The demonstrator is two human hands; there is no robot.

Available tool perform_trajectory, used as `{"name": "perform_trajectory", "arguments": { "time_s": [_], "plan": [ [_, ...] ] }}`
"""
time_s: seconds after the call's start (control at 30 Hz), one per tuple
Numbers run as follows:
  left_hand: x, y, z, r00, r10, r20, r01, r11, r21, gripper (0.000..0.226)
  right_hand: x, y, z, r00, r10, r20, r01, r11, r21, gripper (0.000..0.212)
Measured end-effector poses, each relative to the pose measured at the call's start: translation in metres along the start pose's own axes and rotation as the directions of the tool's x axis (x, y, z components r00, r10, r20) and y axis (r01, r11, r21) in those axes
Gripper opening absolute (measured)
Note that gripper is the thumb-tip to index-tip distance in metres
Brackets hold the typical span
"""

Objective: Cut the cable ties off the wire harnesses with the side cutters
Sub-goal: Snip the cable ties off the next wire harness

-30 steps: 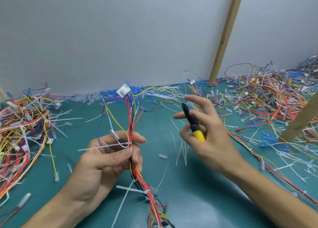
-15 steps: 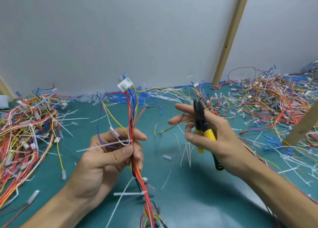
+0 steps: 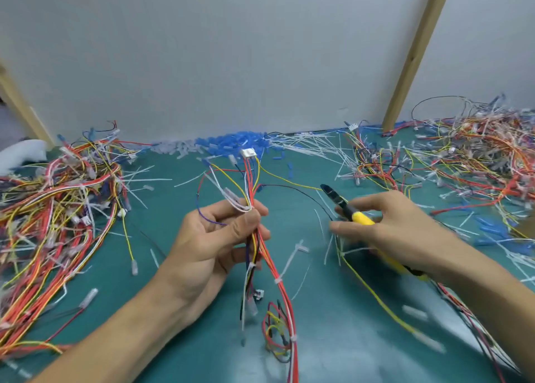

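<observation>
My left hand (image 3: 214, 238) grips a wire harness (image 3: 254, 186) of red, yellow and blue wires upright over the teal table; a white connector (image 3: 248, 153) tops it. A white cable tie (image 3: 242, 207) loops around the bundle just above my thumb. Lower on the harness, another white tie (image 3: 278, 280) sticks out. My right hand (image 3: 399, 232) holds the side cutters (image 3: 347, 207) by their yellow and black handles. Their dark jaws point up-left, a short way to the right of the harness and apart from it.
A heap of tied harnesses (image 3: 58, 209) lies at the left, and a larger tangle of wires (image 3: 463, 162) fills the right. Cut white ties (image 3: 312, 145) and blue sleeves (image 3: 231, 142) litter the back by the grey wall. A slanted wooden post (image 3: 411, 61) stands at the back right.
My right hand has turned the cutters so the jaws point left toward the harness. The long white tie tail by my left thumb no longer shows. My left hand still grips the bundle.
</observation>
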State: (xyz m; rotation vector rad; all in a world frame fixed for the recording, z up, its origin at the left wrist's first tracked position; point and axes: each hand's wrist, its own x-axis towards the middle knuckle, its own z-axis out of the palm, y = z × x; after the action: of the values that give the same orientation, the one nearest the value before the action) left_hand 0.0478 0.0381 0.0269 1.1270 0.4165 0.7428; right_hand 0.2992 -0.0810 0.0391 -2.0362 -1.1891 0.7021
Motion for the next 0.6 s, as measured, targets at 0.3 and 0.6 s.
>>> {"name": "perform_trajectory", "arguments": {
  "time_s": [0.3, 0.6],
  "plan": [
    [0.001, -0.001, -0.001, 0.995, -0.083, -0.052, 0.089, 0.989, 0.120, 0.030, -0.012, -0.021, 0.002, 0.965, -0.226, -0.136, 0.262, 0.765, 0.588, 0.047],
    [-0.003, -0.004, 0.010, 0.983, -0.108, 0.146, 0.092, 0.989, 0.112, 0.035, -0.028, -0.027, 0.027, 0.932, -0.335, -0.137, 0.359, 0.811, 0.462, 0.023]
  ]
}}
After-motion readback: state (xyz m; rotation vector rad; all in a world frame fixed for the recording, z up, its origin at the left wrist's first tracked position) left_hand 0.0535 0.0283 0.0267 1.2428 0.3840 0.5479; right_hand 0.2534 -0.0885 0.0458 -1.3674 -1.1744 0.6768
